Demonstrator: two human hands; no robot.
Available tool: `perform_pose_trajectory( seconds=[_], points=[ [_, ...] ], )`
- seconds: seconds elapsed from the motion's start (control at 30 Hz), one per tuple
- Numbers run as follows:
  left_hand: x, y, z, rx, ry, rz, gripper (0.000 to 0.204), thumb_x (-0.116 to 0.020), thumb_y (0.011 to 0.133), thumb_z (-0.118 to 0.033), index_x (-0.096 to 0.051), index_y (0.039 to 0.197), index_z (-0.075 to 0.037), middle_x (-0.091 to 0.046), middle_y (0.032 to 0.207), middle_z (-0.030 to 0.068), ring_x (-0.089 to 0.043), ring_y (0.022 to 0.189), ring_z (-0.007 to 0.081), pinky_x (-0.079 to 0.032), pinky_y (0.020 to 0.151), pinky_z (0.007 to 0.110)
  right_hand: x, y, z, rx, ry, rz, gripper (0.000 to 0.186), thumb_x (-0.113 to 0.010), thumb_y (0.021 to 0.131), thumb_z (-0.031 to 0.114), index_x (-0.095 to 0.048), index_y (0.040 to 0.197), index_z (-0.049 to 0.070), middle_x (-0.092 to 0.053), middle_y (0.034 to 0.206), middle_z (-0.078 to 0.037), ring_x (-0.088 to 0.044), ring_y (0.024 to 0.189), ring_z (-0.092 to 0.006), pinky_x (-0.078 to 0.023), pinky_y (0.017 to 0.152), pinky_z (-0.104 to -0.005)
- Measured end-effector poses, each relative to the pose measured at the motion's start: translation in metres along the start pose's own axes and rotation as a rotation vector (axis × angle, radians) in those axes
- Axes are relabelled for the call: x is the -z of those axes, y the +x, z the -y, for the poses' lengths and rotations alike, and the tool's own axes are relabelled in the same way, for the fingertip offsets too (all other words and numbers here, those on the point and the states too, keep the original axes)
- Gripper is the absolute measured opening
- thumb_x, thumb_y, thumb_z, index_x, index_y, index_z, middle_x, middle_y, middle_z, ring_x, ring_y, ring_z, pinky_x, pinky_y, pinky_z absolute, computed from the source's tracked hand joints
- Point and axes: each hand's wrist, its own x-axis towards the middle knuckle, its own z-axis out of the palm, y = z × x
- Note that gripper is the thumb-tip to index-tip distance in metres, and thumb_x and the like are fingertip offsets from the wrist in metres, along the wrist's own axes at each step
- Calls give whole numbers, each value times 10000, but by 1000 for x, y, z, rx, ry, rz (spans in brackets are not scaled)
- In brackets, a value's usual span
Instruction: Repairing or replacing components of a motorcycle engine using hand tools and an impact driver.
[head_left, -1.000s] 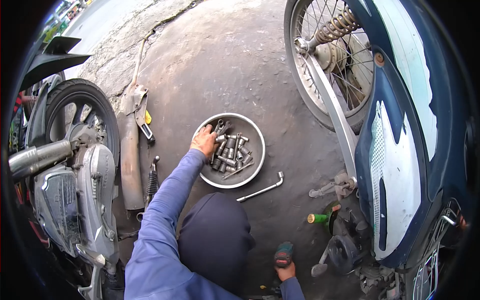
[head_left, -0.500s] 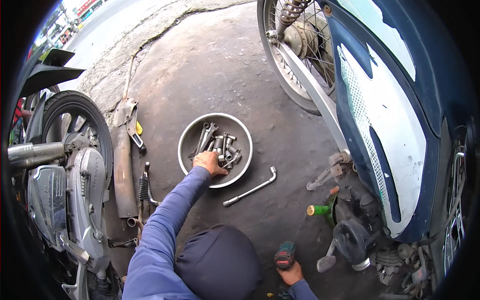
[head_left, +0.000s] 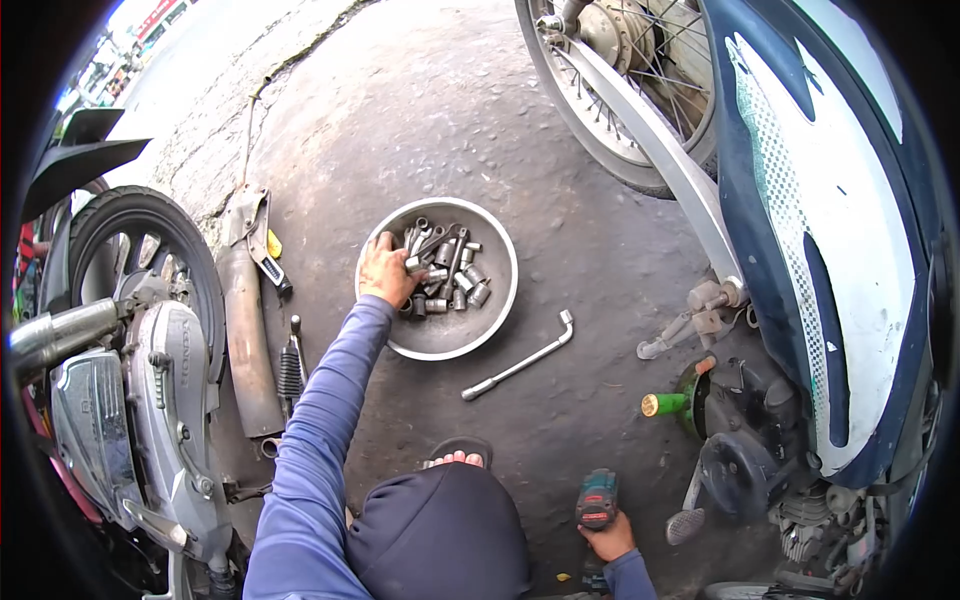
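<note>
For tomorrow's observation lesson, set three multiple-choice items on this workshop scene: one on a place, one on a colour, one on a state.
1. Where does the L-shaped wrench lie?
A. In the bowl
B. On the ground beside the bowl
C. In a hand

2. What colour is the sleeve of the reaching arm?
A. Blue
B. Red
C. White

3. What is the right hand doing?
A. Resting open on the ground
B. Gripping a power tool
C. Reaching into the bowl

Answers: 1 B, the wrench rests on the ground just right of the metal bowl. 2 A, the sleeve is blue. 3 B, it grips a power tool, while the left hand is in the bowl.
</note>
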Motion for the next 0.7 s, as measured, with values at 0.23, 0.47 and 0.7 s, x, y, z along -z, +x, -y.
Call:
perform_pose_trajectory(
  seconds=[0.23, 0.47, 0.7],
  points=[
    [-13, 28, -9, 182, -201, 345, 535, -866, 592, -358, -714, 1003, -51, -591, 1227, 196, -610, 1044, 300, -473, 935, 365, -3, -4, 11, 96, -43, -45, 411, -778, 704, 140, -615, 1059, 10, -674, 918, -134, -645, 796, -243, -513, 702, -349],
    [-6, 34, 42, 187, -1075, 352, 283, -771, 674, -6, -699, 947, 14, -712, 831, 64, -646, 699, 126, -527, 703, 282, -6, -4, 11, 182, -40, -125, 397, -794, 688, 70, -609, 1031, -10, -674, 828, -104, -644, 614, -166, -524, 571, -327],
    [-7, 21, 64, 192, -1311, 328, 287, -700, 708, 40, -674, 992, 10, -696, 865, 64, -646, 742, 138, -520, 711, 284, -2, -6, 14, 157, 11, -98, 374, -799, 692, 74, -609, 1005, -3, -668, 818, -95, -642, 609, -166, -526, 560, -322]
  ],
)
